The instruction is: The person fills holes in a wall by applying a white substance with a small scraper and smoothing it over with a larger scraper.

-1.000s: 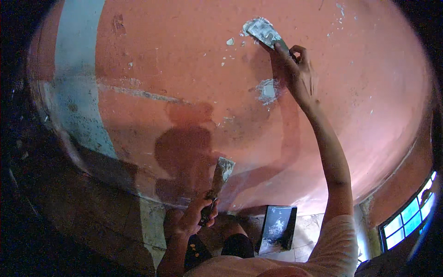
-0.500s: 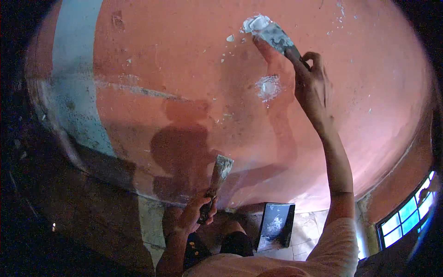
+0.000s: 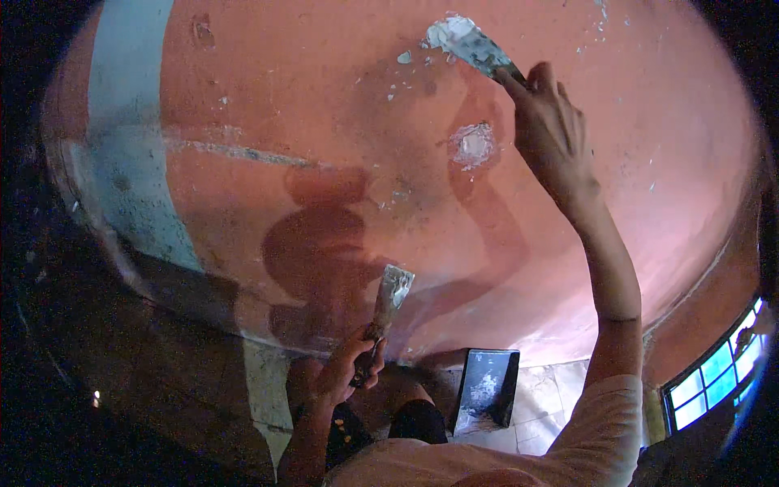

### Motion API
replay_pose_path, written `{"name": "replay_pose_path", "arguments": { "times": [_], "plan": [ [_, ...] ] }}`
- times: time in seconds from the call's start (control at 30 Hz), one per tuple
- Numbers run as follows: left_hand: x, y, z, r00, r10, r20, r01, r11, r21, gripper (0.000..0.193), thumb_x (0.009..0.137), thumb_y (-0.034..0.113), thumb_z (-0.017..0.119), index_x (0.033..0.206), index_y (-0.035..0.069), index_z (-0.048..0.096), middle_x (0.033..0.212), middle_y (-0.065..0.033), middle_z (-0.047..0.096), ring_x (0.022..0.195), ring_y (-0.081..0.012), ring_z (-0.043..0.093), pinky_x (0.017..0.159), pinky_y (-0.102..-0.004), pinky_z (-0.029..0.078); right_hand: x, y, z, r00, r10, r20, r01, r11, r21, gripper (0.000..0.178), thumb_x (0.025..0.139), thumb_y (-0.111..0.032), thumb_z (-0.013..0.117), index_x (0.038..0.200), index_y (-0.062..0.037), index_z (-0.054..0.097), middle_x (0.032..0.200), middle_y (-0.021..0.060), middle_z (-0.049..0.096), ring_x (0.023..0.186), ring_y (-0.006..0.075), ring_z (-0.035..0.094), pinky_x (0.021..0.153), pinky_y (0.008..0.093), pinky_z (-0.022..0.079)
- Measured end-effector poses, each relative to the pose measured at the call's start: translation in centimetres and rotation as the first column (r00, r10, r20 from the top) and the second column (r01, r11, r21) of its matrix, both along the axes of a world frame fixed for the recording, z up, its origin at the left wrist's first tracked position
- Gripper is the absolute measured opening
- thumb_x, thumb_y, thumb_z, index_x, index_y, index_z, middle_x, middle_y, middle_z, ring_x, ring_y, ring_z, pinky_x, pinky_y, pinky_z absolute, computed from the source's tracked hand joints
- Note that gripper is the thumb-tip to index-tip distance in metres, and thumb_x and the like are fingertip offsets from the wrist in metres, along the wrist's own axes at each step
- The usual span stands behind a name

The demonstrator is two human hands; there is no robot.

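Observation:
My right hand [image 3: 555, 134] is closed on the handle of a putty knife [image 3: 487, 57]. White paste coats its blade, whose tip meets a white patch [image 3: 442, 32] high on the orange wall [image 3: 324, 89]. Lower down, a second white patch [image 3: 474, 145] shows on the wall, left of my right wrist. My left hand [image 3: 349, 367] grips another putty knife [image 3: 393, 292], held low with its blade pointing up and white paste on it. That blade appears apart from the wall, though the gap is hard to judge.
A dark tray [image 3: 487, 391] with white paste inside stands on the tiled floor [image 3: 540, 406] below the wall. A pale blue stripe [image 3: 126, 105] runs down the wall's left part. A scraped line [image 3: 243, 153] crosses near it. A lit window [image 3: 714, 377] is at the lower right.
My right hand has shifted slightly right, and its knife blade lies flatter over the upper patch. The left hand with its knife is nearly where it was.

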State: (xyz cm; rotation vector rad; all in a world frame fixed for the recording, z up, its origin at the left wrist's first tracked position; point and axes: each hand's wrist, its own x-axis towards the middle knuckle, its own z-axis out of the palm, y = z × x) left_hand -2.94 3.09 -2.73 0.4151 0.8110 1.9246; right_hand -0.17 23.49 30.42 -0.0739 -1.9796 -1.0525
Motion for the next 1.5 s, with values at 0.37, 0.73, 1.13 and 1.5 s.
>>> {"name": "replay_pose_path", "arguments": {
  "times": [0.37, 0.73, 1.13, 1.5],
  "plan": [
    [-0.9, 0.2, -0.4, 0.992, -0.125, -0.011, 0.124, 0.992, -0.016, 0.022, 0.089, 0.023, 0.049, 0.102, 0.006, 0.049, 0.071, -0.0044, 0.052, 0.058, -0.013, 0.051, 0.044, -0.028, 0.043, -0.6, -2.2, 2.4, 0.997, 0.021, -0.068, -0.014, 0.994, 0.109, 0.046, 0.079, 0.004, 0.051, 0.119, -0.0184, 0.056, 0.092, 0.0136, 0.051, 0.075, 0.033, 0.059, 0.058, 0.0428, 0.052],
    [-1.0, 0.7, -0.7, 0.992, -0.122, 0.018, 0.122, 0.992, -0.021, 0.023, 0.089, 0.023, 0.049, 0.104, 0.006, 0.049, 0.073, -0.0043, 0.05, 0.055, -0.0131, 0.05, 0.042, -0.0272, 0.042, 1.0, 0.8, 0.0, 0.997, 0.059, -0.051, -0.047, 0.975, 0.218, 0.042, 0.081, 0.003, 0.05, 0.119, -0.0152, 0.051, 0.091, 0.016, 0.051, 0.07, 0.0342, 0.06, 0.055, 0.043, 0.052],
    [-0.4, 1.3, -0.9, 0.994, -0.105, -0.019, 0.106, 0.993, 0.059, 0.021, 0.088, 0.024, 0.047, 0.1, 0.006, 0.049, 0.07, -0.0054, 0.051, 0.053, -0.0148, 0.049, 0.041, -0.029, 0.041, -0.2, 0.1, 1.4, 0.997, -0.08, -0.022, 0.083, 0.981, 0.174, 0.045, 0.079, -0.013, 0.059, 0.123, -0.0098, 0.048, 0.127, 0.0249, 0.048, 0.089, 0.0326, 0.06, 0.075, 0.0408, 0.048],
    [-0.8, 1.2, -1.7, 0.997, -0.066, 0.029, 0.064, 0.996, 0.068, 0.021, 0.089, 0.023, 0.048, 0.101, 0.006, 0.049, 0.073, -0.004, 0.051, 0.057, -0.0131, 0.05, 0.043, -0.0274, 0.042, 4.5, -3.4, 1.1, 0.985, -0.172, 0.032, 0.175, 0.97, -0.169, 0.02, 0.088, -0.006, 0.053, 0.104, -0.0117, 0.062, 0.103, 0.0083, 0.056, 0.069, 0.0313, 0.063, 0.057, 0.0423, 0.051]
  ]
}}
